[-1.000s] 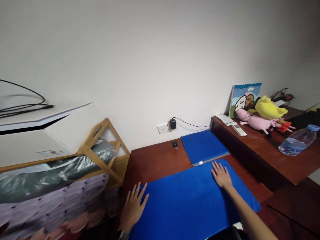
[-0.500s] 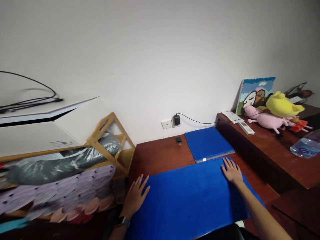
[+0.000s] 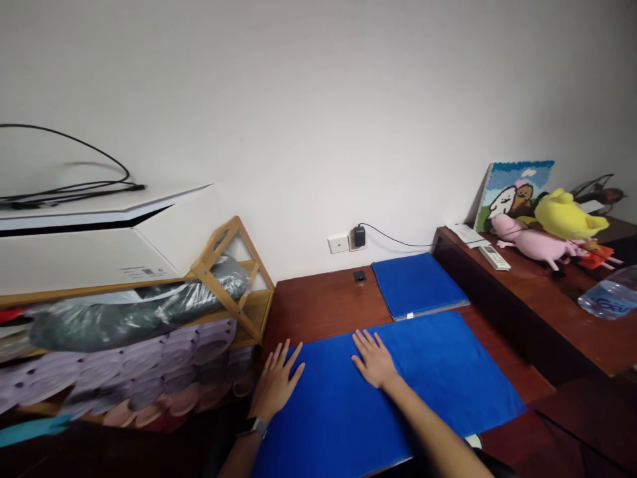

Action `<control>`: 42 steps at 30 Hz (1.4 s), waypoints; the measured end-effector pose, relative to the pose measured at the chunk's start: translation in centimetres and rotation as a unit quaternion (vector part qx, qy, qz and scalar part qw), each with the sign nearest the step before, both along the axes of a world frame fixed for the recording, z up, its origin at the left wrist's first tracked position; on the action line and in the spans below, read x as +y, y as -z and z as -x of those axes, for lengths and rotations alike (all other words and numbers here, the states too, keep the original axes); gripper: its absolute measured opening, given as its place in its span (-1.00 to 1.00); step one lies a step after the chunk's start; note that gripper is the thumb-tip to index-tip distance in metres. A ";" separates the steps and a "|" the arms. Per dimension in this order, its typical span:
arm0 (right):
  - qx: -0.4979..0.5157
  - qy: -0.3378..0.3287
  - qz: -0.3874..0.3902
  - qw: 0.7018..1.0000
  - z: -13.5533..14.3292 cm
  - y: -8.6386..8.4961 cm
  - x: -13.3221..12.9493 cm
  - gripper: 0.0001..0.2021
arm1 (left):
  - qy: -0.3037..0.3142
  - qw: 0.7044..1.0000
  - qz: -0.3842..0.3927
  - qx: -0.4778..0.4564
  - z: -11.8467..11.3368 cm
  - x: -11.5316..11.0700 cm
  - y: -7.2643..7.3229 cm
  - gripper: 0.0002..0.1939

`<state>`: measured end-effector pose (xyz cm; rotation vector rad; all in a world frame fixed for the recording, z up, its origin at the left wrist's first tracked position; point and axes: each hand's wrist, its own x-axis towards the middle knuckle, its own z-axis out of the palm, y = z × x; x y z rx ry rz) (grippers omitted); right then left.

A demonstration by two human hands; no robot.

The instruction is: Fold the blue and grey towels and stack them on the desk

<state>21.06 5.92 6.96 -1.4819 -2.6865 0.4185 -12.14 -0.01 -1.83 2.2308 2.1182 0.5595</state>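
A large blue cloth-like sheet (image 3: 448,372) lies flat over the front of the reddish-brown desk (image 3: 318,305). My left hand (image 3: 279,382) rests at its left edge, palm down with the fingers apart, and a watch is on that wrist. Near the middle of the sheet's far edge, my right hand (image 3: 374,358) lies flat with its fingers spread. Neither hand grips anything. Just beyond the sheet, towards the wall, is a smaller folded blue piece (image 3: 421,284) with a small white tag.
A wooden rack (image 3: 239,279) with purple and pink slippers (image 3: 174,362) stands left, a white box (image 3: 89,255) on top. Plush toys (image 3: 562,212), a remote control (image 3: 494,257) and a plastic bottle (image 3: 607,299) lie right. A black plug (image 3: 359,236) sits in the wall.
My right hand has slid left across the sheet, from near its far right corner to the middle. My left hand stays at the left edge. The view has shifted slightly.
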 end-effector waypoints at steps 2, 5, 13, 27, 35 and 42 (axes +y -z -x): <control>-0.027 0.055 -0.011 0.998 -4.1 -0.3 1.1 -0.31 | 0.001 1.000 -0.005 0.001 0.1 0.1 0.2 -0.37; -0.079 0.153 -0.039 0.984 -12.5 -1.0 3.1 -0.31 | 0.001 1.000 -0.018 0.003 0.3 0.3 0.7 -0.37; -0.158 0.301 -0.058 0.939 -29.0 -1.7 7.3 -0.31 | 0.003 1.000 -0.019 0.017 0.9 0.5 1.2 -0.37; -0.164 0.332 -0.063 0.927 -26.1 -4.4 7.5 -0.34 | -0.005 0.999 -0.026 0.025 0.4 0.6 0.8 -0.31; -0.004 -0.011 -0.069 0.998 -4.9 -2.6 1.0 -0.38 | -0.009 1.000 -0.007 0.028 0.1 0.6 0.1 -0.30; -0.004 0.001 -0.004 1.000 -3.8 -1.0 1.0 -0.32 | -0.008 0.999 -0.016 0.044 0.3 0.5 0.1 -0.32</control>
